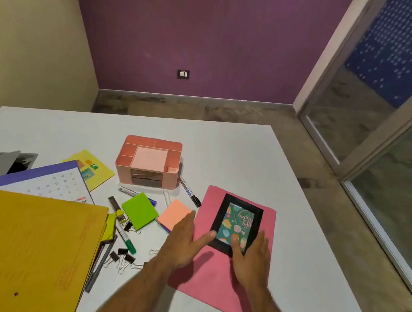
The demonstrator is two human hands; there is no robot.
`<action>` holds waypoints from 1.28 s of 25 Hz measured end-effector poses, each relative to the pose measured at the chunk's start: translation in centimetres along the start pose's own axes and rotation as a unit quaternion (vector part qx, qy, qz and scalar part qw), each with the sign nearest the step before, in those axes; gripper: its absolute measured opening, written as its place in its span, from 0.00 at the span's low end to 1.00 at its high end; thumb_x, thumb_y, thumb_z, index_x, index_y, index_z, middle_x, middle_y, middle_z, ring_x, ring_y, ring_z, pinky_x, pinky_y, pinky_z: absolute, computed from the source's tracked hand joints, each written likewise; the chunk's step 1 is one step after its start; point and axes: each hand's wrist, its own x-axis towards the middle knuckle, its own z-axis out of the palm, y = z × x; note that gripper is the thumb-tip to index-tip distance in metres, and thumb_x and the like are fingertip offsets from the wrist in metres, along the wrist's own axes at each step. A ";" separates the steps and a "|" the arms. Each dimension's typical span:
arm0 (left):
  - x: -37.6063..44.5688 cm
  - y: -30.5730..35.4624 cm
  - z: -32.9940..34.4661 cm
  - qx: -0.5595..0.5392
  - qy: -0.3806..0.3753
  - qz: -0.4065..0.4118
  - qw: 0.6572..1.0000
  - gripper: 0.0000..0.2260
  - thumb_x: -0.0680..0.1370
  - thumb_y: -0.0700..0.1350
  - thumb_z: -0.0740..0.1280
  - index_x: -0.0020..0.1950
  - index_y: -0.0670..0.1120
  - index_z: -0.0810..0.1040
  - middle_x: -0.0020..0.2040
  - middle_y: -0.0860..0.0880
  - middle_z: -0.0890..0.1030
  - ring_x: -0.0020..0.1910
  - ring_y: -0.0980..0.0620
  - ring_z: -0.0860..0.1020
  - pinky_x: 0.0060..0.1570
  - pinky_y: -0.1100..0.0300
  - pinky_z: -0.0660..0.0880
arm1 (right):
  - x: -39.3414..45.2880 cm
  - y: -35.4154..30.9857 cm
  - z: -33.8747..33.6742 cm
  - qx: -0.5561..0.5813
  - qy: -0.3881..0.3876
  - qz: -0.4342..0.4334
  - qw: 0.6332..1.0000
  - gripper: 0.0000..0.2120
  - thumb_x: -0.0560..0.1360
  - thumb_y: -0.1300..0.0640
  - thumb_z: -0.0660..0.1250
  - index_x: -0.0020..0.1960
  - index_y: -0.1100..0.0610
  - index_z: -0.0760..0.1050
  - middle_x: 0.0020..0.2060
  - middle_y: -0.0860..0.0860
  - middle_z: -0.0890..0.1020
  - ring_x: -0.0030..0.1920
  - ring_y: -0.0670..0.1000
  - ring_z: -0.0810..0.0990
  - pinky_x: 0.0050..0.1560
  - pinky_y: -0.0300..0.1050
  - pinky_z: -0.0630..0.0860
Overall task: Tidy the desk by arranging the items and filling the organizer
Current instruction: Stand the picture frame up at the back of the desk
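Head view: your left hand and right hand lie flat and spread, fingertips on the picture frame atop the pink folder, gripping nothing. Arranging step, I'd say. Organizer sits empty-ish nearby; next prob. pens & clips into it.

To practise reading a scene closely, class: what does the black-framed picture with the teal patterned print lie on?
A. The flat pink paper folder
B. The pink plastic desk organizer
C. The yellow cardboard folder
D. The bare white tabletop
A. The black-framed picture with the teal print lies flat on the pink paper folder, with pink showing around its edges and both hands at its near edge.
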 end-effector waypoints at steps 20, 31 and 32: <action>3.8 0.7 5.0 -0.154 -0.106 -0.157 0.970 0.28 0.75 0.66 0.65 0.66 0.48 0.68 0.58 0.55 0.79 0.53 0.57 0.78 0.47 0.65 0.73 | 3.9 2.8 2.8 0.200 -0.026 0.207 0.957 0.19 0.74 0.45 0.71 0.55 0.59 0.77 0.47 0.54 0.83 0.44 0.54 0.82 0.47 0.52 0.82; 4.3 1.3 3.9 -0.248 -0.060 -0.198 0.946 0.47 0.65 0.71 0.67 0.76 0.48 0.60 0.72 0.44 0.71 0.65 0.46 0.74 0.64 0.50 0.73 | 4.0 -0.9 -0.9 0.418 0.072 0.216 0.879 0.22 0.66 0.67 0.78 0.52 0.52 0.72 0.46 0.55 0.81 0.45 0.56 0.83 0.43 0.54 0.84; 4.4 1.5 3.6 -0.254 -0.070 -0.201 0.944 0.45 0.66 0.69 0.67 0.76 0.48 0.60 0.71 0.44 0.72 0.64 0.46 0.75 0.61 0.52 0.75 | 4.3 -1.6 -1.6 0.428 0.088 0.201 0.876 0.21 0.67 0.69 0.77 0.54 0.54 0.73 0.46 0.55 0.81 0.44 0.56 0.83 0.39 0.50 0.83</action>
